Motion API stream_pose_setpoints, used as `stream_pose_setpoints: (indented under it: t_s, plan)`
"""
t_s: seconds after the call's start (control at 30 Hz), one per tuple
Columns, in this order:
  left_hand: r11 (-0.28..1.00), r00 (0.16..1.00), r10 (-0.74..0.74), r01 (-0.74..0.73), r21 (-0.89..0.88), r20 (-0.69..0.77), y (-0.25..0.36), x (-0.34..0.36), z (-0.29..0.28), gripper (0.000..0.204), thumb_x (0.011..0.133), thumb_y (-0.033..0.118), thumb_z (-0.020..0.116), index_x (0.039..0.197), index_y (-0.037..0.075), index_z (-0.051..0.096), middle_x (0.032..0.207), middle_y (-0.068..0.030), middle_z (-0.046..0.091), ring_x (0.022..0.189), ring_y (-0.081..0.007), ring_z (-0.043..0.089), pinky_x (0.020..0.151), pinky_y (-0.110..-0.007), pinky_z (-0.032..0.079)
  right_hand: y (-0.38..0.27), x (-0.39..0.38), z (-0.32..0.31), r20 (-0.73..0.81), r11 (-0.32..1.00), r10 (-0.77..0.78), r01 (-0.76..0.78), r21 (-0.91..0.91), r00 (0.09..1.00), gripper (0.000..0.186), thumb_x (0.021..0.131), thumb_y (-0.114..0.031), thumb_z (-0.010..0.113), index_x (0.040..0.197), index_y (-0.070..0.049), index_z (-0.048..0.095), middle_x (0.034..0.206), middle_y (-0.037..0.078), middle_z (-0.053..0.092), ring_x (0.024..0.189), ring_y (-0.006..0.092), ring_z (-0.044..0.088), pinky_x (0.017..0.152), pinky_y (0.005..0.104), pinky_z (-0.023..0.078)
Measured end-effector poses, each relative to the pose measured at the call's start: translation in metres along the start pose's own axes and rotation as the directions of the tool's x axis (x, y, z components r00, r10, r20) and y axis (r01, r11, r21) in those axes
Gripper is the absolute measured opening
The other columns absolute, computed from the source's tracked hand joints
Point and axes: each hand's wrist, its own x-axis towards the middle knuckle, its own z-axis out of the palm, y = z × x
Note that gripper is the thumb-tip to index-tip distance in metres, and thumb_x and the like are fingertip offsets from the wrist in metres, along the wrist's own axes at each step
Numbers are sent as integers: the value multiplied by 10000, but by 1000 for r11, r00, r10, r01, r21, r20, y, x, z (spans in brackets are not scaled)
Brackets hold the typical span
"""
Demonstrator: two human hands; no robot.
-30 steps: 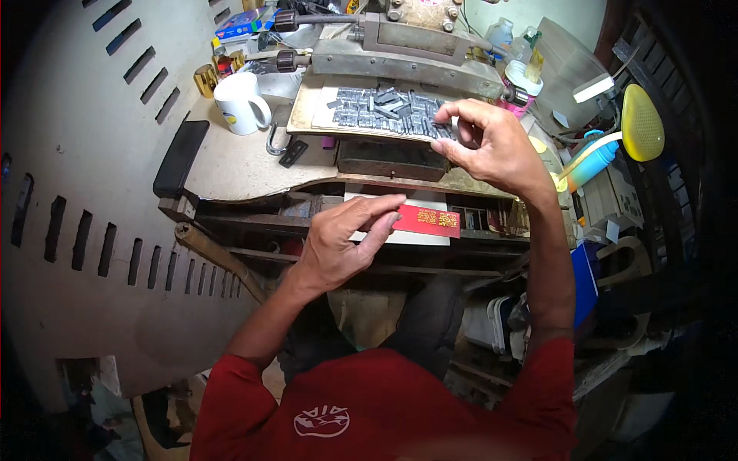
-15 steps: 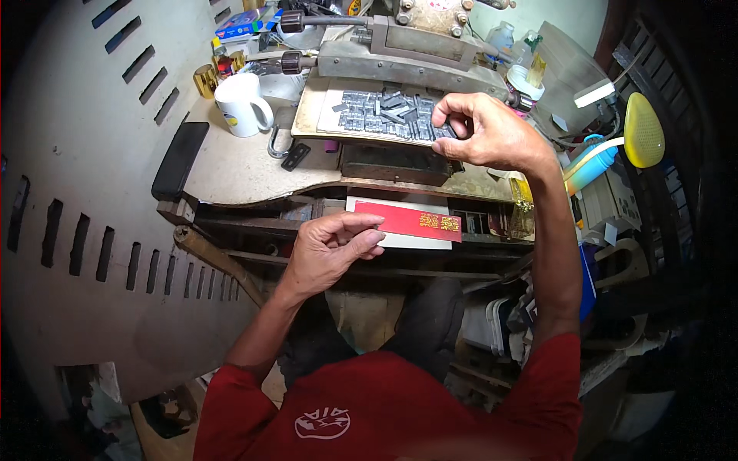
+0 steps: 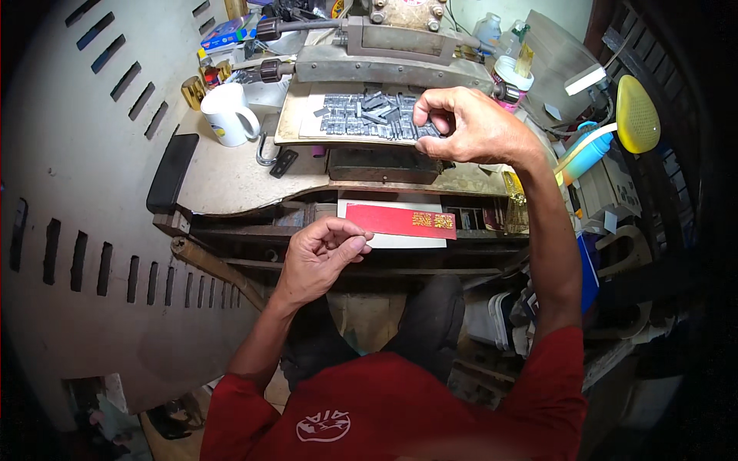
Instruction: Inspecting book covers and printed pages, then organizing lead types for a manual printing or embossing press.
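Observation:
My right hand is at the right end of a pale board, its thumb and forefinger curled together over the small grey metal type pieces there. Whether one is pinched between the fingertips is hidden. Some pieces stand in packed rows, and loose ones lie on top. Lower down, my left hand is closed in a pinch just in front of a red paper strip with gold characters at its right end. Anything between those fingertips is too small to name. The strip lies over a white sheet.
Behind the board stands a heavy metal press with dark knobs. A white mug, a padlock shackle and a black bar are on the left. To the right are a blue bottle and a yellow perforated paddle.
The whole view has shifted slightly, so the bench things appear further left. My left fingertips sit a little lower against the red strip. My right hand stays at the board's right end.

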Motion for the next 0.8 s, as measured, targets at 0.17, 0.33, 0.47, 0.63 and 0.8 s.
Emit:
stream_pose_setpoints:
  t_s: [0.17, 0.33, 0.47, 0.63, 0.8]
  plan:
    - [997, 999, 37, -36, 70, -11, 0, 1, 2, 109, 999, 18, 640, 1107, 2, 637, 1047, -89, 725, 889, -135, 726, 776, -252, 602, 3, -1, 0, 5, 999, -29, 29, 24, 1000, 290, 777, -182, 790, 962, -34, 623, 700, -21, 452, 648, 95, 454, 575, 290, 388]
    - [999, 998, 43, -44, -2, -54, -1, 2, 5, 110, 992, 6, 649, 1101, -2, 642, 1023, -75, 719, 885, -119, 721, 765, -242, 593, 6, 0, 1, -30, 994, -92, 93, 51, 995, 274, 779, -165, 784, 945, -26, 614, 695, -24, 453, 642, 88, 448, 572, 286, 389]
    - [995, 991, 96, -93, 31, -96, -3, 6, 7, 134, 986, 2, 659, 1119, -10, 657, 1015, -69, 718, 886, -103, 713, 778, -233, 587, 7, 0, 0, -20, 996, -66, 67, 59, 998, 265, 783, -160, 783, 945, -28, 618, 702, -29, 456, 645, 81, 446, 571, 280, 386]
    - [988, 988, 129, -121, 95, -87, -6, 9, 8, 175, 979, 3, 670, 1153, -18, 670, 1019, -60, 718, 903, -97, 705, 801, -232, 579, 7, 0, -2, 7, 993, -26, 25, 114, 1000, 335, 764, -246, 792, 958, -14, 649, 694, -9, 506, 621, 114, 493, 572, 315, 422]
    - [990, 983, 136, -130, 52, -127, -5, 10, 9, 191, 959, -20, 687, 1150, -11, 680, 1040, -62, 704, 928, -92, 683, 834, -232, 567, 7, -2, -4, -9, 993, -35, 35, 111, 999, 324, 786, -235, 802, 963, -9, 652, 669, -20, 484, 619, 99, 480, 558, 302, 409]
